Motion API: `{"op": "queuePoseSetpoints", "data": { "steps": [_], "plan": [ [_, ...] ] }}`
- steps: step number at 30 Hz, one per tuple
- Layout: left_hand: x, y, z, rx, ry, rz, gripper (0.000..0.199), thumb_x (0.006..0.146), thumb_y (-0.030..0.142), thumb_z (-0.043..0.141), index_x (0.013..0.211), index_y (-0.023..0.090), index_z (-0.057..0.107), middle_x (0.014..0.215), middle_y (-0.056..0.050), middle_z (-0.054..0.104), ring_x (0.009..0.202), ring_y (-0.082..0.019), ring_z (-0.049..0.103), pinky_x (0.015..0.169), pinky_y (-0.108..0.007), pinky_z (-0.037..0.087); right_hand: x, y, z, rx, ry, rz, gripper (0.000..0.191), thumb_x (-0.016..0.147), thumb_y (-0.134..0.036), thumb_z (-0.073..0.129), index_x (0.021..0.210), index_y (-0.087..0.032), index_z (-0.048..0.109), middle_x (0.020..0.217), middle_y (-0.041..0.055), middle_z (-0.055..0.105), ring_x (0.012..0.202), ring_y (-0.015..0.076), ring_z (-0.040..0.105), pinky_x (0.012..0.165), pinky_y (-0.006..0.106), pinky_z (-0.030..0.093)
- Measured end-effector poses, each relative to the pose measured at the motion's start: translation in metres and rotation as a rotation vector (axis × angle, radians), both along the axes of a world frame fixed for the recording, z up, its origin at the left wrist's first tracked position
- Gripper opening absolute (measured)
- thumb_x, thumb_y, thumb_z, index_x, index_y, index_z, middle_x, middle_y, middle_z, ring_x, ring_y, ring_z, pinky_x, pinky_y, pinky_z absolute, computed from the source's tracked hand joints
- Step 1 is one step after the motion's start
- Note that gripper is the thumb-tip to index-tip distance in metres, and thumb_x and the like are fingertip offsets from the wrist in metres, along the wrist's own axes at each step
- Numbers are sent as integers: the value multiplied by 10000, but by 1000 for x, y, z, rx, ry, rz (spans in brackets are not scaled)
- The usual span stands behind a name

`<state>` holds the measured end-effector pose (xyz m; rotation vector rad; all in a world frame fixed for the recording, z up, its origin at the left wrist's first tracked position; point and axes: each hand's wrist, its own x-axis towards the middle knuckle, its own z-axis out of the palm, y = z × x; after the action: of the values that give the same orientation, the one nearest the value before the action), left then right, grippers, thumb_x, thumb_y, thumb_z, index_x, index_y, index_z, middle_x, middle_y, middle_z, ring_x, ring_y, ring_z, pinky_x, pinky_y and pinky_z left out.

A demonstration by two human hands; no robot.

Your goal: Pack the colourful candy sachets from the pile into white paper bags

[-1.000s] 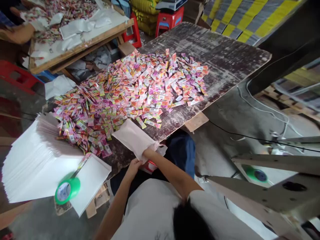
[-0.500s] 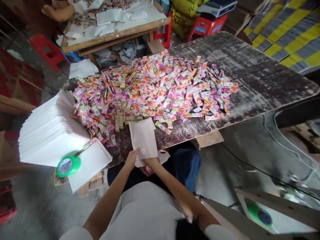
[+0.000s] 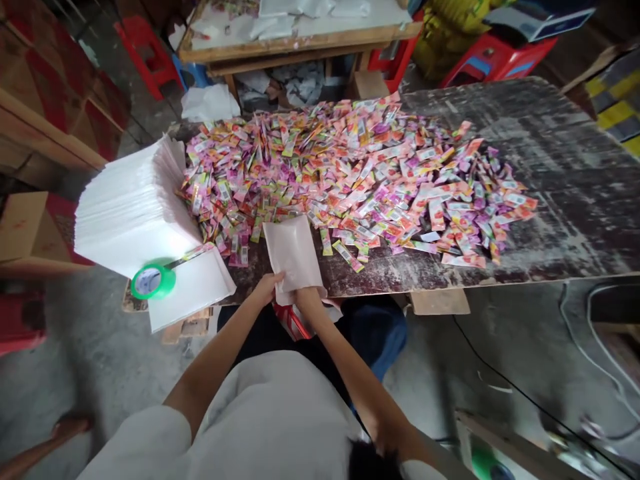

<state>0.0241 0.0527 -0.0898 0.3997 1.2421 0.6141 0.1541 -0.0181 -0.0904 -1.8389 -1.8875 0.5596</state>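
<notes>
A pale flat bag [image 3: 295, 250] lies at the table's near edge with its mouth toward me. My left hand [image 3: 269, 288] pinches the left side of that mouth, thumb on top. My right hand [image 3: 307, 299] reaches in at the opening, and its fingers are hidden inside the bag. Just beyond lies a wide heap of small pink, orange and purple printed sachets [image 3: 350, 180]. Under the bag, at my lap, something red and white [image 3: 293, 321] shows in part.
At the left stands a thick stack of white bags [image 3: 135, 213], with a green tape roll [image 3: 153, 281] in front. Another table [image 3: 300, 43] and red stools [image 3: 500, 57] stand behind. Cartons [image 3: 30, 227] are at far left. A cable [image 3: 525, 393] crosses the floor at right.
The view has swung left and down a little. My right hand is further into the bag, while my left hand keeps its pinch. The other person's arms at the back table have left the view.
</notes>
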Motion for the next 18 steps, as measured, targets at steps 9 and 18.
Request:
{"op": "queuePoseSetpoints", "data": {
  "steps": [9, 18],
  "plan": [
    [-7, -13, 3, -76, 7, -146, 348, 713, 406, 780, 661, 90, 643, 538, -30, 621, 535, -137, 570, 627, -291, 473, -1, -51, -12, 86, 53, 224, 310, 915, -120, 459, 1134, -178, 671, 1079, 113, 638, 991, 222, 548, 885, 358, 463],
    [-12, -11, 7, -82, 122, -85, 303, 688, 356, 782, 637, 91, 646, 571, -25, 633, 559, -141, 584, 643, -299, 491, 41, -70, 4, 19, 194, 466, 211, 936, -196, 426, 840, -212, 613, 915, 74, 654, 866, 212, 599, 768, 334, 487]
  ]
}}
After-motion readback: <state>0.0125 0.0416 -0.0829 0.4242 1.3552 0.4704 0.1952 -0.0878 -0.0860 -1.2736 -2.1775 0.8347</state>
